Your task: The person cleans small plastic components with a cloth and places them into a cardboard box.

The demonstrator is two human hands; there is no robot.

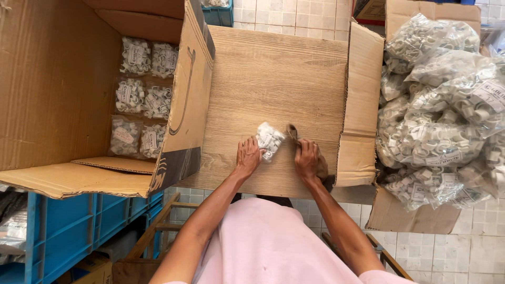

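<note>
- The floor (pixel 294 16) is laid with small square tiles, pale grey-white, with dark grout lines; it shows beyond the far edge of the bench and again at the near right corner.
- The bench (pixel 273 79) has a light wood-grain top, lit evenly by soft daylight without hard shadows.
- Blue plastic crates (pixel 68 231) stand stacked on the floor off the bench's near left corner; another blue crate (pixel 218 14) sits past the far left corner.
- A wooden frame (pixel 158 226) of plain slats shows under the near edge of the bench.
- No wall or window is in view.
</note>
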